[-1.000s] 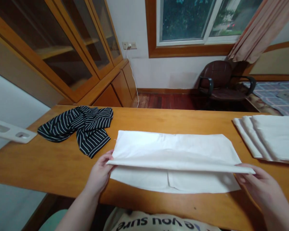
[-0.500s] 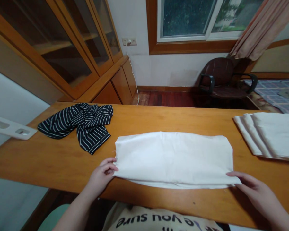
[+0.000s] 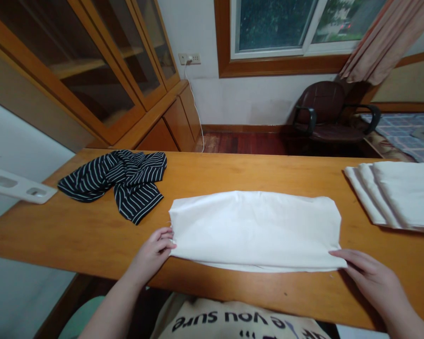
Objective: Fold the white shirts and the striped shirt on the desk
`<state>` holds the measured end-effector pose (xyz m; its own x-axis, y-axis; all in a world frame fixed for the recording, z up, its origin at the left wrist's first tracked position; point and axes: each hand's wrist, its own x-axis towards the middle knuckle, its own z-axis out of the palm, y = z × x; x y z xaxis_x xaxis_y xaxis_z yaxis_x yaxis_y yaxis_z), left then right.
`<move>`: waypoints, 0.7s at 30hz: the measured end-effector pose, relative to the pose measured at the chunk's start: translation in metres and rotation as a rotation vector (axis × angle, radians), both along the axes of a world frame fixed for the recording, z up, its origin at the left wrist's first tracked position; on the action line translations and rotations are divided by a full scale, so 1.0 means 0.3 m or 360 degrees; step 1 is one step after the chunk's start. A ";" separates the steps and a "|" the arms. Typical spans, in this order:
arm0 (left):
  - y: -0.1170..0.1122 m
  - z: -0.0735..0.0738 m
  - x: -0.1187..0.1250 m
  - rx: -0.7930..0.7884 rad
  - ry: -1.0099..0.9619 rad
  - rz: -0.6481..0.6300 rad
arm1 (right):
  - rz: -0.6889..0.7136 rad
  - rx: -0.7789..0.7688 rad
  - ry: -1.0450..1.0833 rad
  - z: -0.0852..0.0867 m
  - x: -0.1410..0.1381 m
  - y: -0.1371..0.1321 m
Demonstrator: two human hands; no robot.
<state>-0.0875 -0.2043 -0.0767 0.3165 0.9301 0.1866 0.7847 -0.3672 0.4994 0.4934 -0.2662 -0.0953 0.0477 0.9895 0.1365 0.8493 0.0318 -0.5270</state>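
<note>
A folded white cloth (image 3: 254,230) lies as a wide band on the wooden table (image 3: 205,174), its long side toward me. At its near left corner, my left hand (image 3: 155,252) pinches the edge between thumb and fingers. My right hand (image 3: 371,275) grips the near right corner, with the thumb under and the fingers over the fabric. The layers along the near edge sit slightly apart. What the cloth is, beyond a white folded fabric, I cannot tell.
A crumpled black-and-white striped garment (image 3: 123,179) lies on the table's left. Several folded white cloths (image 3: 399,195) are stacked at the right. A white plastic piece with slots (image 3: 17,183) juts in at the left edge. Beyond the table stands a brown armchair (image 3: 325,113).
The near right corner of the white cloth has shifted slightly left and up with my right hand. My left hand keeps its hold on the left corner.
</note>
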 end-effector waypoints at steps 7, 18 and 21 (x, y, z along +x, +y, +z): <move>-0.062 0.015 0.056 0.0303 0.0262 0.0070 | 0.0259 0.0317 -0.0611 0.019 -0.027 -0.031; -0.033 0.039 0.120 -0.0007 0.0272 -0.0397 | 0.0556 0.0419 -0.0392 0.015 -0.052 -0.028; -0.029 0.067 0.103 -0.0186 0.0094 -0.0329 | 0.0541 0.0256 -0.0261 0.037 -0.065 -0.032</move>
